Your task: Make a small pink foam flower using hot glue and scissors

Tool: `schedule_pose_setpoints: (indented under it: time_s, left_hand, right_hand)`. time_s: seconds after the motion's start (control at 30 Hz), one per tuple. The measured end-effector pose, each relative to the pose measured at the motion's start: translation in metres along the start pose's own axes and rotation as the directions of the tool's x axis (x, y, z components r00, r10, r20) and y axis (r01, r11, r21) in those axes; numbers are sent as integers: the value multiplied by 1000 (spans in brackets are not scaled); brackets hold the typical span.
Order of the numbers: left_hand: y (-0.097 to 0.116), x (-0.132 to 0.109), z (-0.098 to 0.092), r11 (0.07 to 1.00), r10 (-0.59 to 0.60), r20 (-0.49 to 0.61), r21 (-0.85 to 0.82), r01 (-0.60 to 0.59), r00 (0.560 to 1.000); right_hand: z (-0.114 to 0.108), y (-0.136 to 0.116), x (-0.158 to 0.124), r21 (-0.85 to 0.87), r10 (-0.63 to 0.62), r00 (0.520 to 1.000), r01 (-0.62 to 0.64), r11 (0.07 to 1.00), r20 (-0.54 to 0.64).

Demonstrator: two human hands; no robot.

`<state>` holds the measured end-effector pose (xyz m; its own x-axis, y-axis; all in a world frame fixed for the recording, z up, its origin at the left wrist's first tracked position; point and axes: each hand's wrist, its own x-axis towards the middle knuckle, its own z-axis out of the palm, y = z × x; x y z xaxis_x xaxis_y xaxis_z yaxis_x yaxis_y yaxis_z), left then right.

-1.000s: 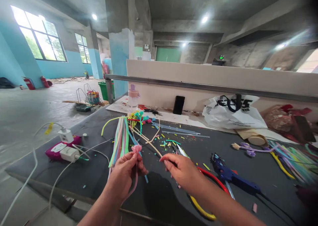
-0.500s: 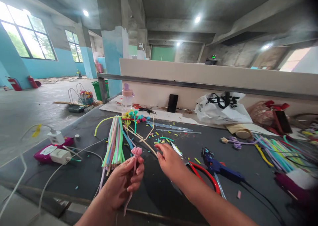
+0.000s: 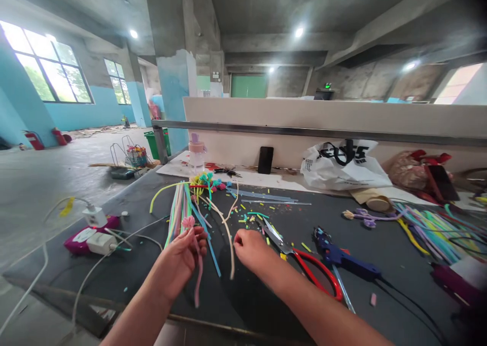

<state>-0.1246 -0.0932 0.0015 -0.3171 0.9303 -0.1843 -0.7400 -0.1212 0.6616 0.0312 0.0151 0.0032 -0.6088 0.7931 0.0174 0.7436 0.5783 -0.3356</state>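
A pink fuzzy flower (image 3: 188, 222) on a pink pipe-cleaner stem (image 3: 198, 280) is pinched in my left hand (image 3: 180, 257), the stem hanging below the fingers. My right hand (image 3: 251, 249) is closed, its fingers curled in; whatever they hold, if anything, is hidden. Just left of it lies a cream pipe cleaner (image 3: 230, 242). A bundle of pastel pipe cleaners (image 3: 177, 209) lies behind my left hand, with blue strips (image 3: 211, 249) beside it. Scissors with red handles (image 3: 315, 272) rest by my right forearm.
A blue glue gun (image 3: 342, 257) with a cord lies right of the scissors. Clear glue sticks (image 3: 266, 195) and small cut bits lie behind. A bottle (image 3: 197, 156), a phone (image 3: 265, 160) and a white bag (image 3: 342, 166) stand along the back. A power strip (image 3: 81, 239) trails cables at left.
My left hand has moved left with the pink flower, which now sits lower. My right hand has curled its fingers and moved slightly down, and the cream pipe cleaner's near end now shows.
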Motion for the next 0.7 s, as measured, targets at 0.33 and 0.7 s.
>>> schedule_pose_setpoints:
  time_s: [0.33,0.7]
  left_hand:
    - [19,28,34,992,12,-99,125,1,995]
    - [68,118,58,947,-6,-293,304,100,956]
  right_hand:
    - [-23,-15,-62,26,-45,996,44,999,72]
    - [-29,32,-123,250,-118,986,86,964,117]
